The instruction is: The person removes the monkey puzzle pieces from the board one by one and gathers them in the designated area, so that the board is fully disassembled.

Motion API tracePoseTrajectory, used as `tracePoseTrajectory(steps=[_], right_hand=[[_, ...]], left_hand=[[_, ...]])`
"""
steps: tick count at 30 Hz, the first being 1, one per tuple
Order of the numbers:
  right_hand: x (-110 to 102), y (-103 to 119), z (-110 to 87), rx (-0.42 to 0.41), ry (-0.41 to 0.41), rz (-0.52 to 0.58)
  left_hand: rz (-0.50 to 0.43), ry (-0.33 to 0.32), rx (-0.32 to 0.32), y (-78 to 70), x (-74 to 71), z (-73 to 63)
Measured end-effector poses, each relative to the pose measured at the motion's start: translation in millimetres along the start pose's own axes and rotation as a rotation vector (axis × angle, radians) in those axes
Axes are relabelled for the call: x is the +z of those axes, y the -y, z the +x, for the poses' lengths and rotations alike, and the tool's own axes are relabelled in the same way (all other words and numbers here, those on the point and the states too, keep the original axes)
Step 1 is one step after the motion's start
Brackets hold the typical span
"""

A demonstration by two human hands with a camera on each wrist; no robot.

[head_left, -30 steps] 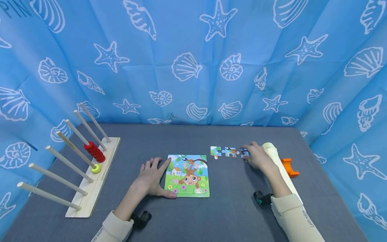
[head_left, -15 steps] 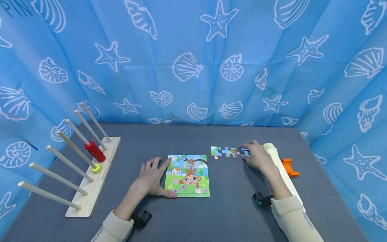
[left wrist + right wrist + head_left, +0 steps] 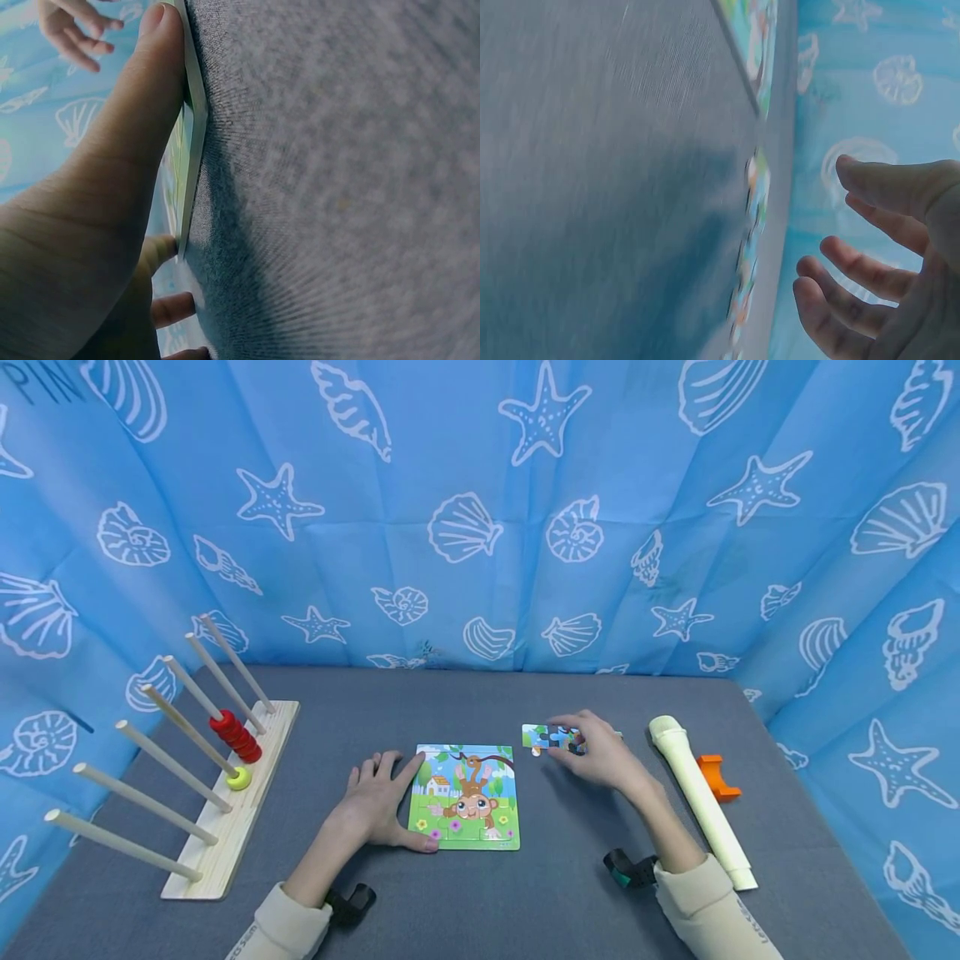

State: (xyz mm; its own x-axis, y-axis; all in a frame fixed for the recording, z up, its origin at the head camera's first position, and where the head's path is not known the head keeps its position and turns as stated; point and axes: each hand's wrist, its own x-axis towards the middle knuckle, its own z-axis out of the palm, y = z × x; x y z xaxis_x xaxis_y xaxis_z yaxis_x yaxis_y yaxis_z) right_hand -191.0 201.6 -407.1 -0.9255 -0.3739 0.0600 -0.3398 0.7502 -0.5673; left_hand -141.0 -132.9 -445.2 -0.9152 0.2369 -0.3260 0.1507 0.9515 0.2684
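On the table [image 3: 480,902], the step in hand appears to be preparing to pick up a loose part while the main part is steadied. Reference part: the monkey puzzle [image 3: 464,797], lying flat, nearly square, with no marked long axis; the house roof points away from the person. The left hand [image 3: 372,802] lies at the puzzle's left side, fingers spread, thumb and fingertips touching its edges. The right hand [image 3: 596,752] is empty, loosely curved above the row of loose pieces [image 3: 537,735]. This row, partly hidden, lies right of the puzzle near far-edge level, long axis left to right. The next move likely calls for a fingertip pinch.
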Motion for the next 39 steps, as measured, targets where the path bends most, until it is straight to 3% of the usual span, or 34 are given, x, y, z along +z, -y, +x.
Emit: tracePoseTrajectory(steps=[18,29,39], right_hand=[[38.2,57.9,-2.6,-0.129,0.132,0.050],[68.9,87.6,0.9,-0.163,0.233,0.093],[88.0,102.7,5.9,-0.195,0.250,0.047]], left_hand=[[0.018,-0.003,-0.002,-1.5,-0.3,0.1],[0.012,0.006,0.009,1.0,0.0,0.4],[0.030,0.010,0.010,0.4,-0.9,0.3]])
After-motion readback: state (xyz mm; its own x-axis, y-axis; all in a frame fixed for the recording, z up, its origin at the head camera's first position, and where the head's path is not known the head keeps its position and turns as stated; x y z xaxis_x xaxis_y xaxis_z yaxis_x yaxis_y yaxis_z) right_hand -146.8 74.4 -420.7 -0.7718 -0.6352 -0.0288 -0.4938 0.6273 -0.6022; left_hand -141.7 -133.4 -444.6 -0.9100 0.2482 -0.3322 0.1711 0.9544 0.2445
